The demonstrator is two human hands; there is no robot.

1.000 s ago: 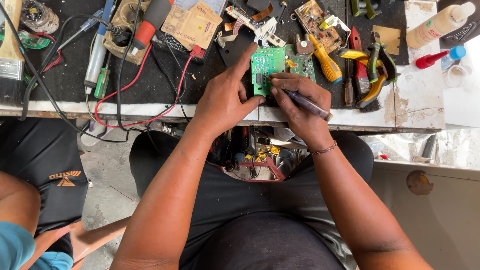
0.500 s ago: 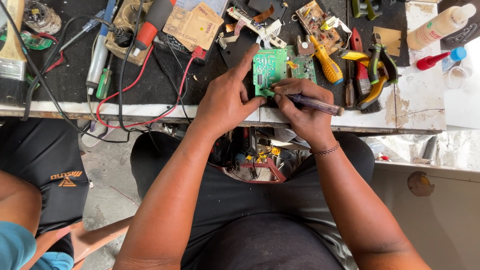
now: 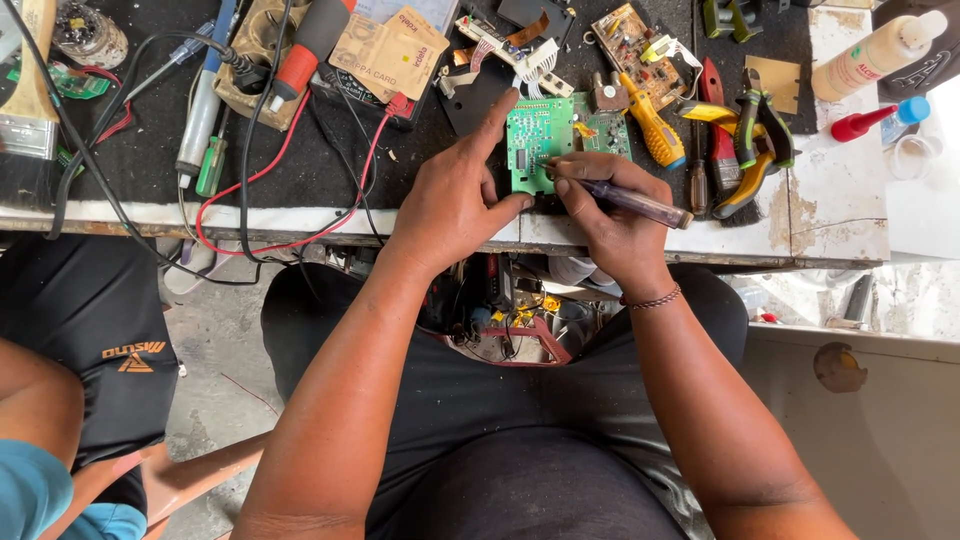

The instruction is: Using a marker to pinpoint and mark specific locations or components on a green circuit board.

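Note:
A green circuit board (image 3: 538, 140) lies on the dark bench mat near the front edge. My left hand (image 3: 455, 195) steadies it, index finger stretched along its left side and thumb under its lower edge. My right hand (image 3: 610, 215) is closed on a thin screwdriver with a clear dark handle (image 3: 640, 203), held like a pen, its tip resting on the board's lower middle. A second green board (image 3: 605, 135) lies just right of the first, partly hidden by my right hand.
Yellow-handled screwdriver (image 3: 655, 130), pliers (image 3: 755, 140) and red-handled tool (image 3: 715, 125) lie right of the boards. Red and black leads (image 3: 330, 215) loop over the bench edge. A brush (image 3: 30, 110) lies far left, a white bottle (image 3: 875, 55) far right. Another person's leg (image 3: 60, 400) is at lower left.
My right hand has shifted slightly, bringing the screwdriver tip further onto the board. My left hand stays on the board's left side.

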